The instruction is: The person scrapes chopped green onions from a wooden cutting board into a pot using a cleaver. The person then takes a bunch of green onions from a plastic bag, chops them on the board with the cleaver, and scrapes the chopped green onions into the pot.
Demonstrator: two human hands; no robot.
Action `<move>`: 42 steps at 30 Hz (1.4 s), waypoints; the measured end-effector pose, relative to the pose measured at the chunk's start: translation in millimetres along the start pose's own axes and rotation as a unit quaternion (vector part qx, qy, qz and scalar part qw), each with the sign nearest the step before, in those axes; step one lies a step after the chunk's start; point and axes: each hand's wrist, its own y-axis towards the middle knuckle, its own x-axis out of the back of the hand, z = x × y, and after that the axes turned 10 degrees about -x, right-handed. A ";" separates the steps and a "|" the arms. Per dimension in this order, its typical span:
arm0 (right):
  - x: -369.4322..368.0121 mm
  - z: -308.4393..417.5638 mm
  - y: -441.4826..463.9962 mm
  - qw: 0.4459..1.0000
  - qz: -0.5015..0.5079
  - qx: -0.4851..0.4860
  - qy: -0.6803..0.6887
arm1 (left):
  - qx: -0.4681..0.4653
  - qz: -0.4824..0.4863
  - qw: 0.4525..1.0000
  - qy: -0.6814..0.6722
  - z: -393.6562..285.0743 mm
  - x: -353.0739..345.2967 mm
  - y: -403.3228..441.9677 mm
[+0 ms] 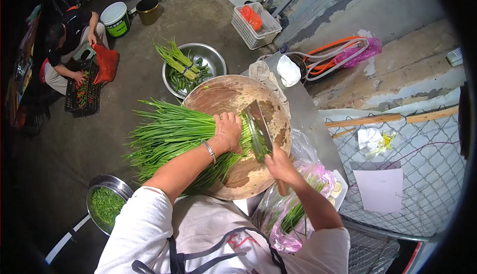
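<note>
A large bunch of garlic chives point(166, 135) lies across a round wooden chopping board point(218, 89), its leafy ends hanging over the left edge. My left hand point(228, 131), with a silver bangle at the wrist, is pressed down and closed around the bunch near its cut end. In my right hand point(279, 164) is a cleaver point(257, 127), gripped by its wooden handle. The blade stands just right of the chives, with green bits stuck on its face. The fingertips of my left hand are partly hidden among the stalks.
Beyond the board sits a steel bowl point(217, 59) with green peppers and bundled stalks. A pot of chopped greens point(106, 205) stands at lower left. Plastic-bagged greens point(294, 219) lie at my right. A person point(69, 45) sorts peppers in a black crate point(74, 98) at far left.
</note>
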 end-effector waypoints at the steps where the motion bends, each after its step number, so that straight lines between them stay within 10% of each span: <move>1: -19.2 -1.4 9.5 0.999 -0.011 -0.029 -0.006 | 0.001 0.000 1.000 -0.001 -0.5 3.1 2.3; 13: 17.8 35.8 -23.1 0.994 -0.075 -0.077 -0.001 | 0.016 -0.017 0.999 -0.031 -1.0 5.8 -8.8; 23: 33.3 39.2 -19.2 0.988 0.100 -0.114 0.025 | 0.010 0.003 0.999 -0.031 -1.0 -3.4 -0.2; 32: -67.6 8.4 15.3 0.994 -0.080 -0.069 0.003 | -0.015 0.024 0.998 -0.061 4.2 8.6 -9.3; 35: -38.0 19.4 11.4 0.996 -0.075 -0.054 -0.004 | -0.011 -0.082 0.997 -0.002 9.8 -2.8 -20.1; 42: 38.8 42.4 -55.4 0.998 0.003 -0.054 -0.014 | -0.004 0.002 0.999 -0.034 16.8 10.4 -23.2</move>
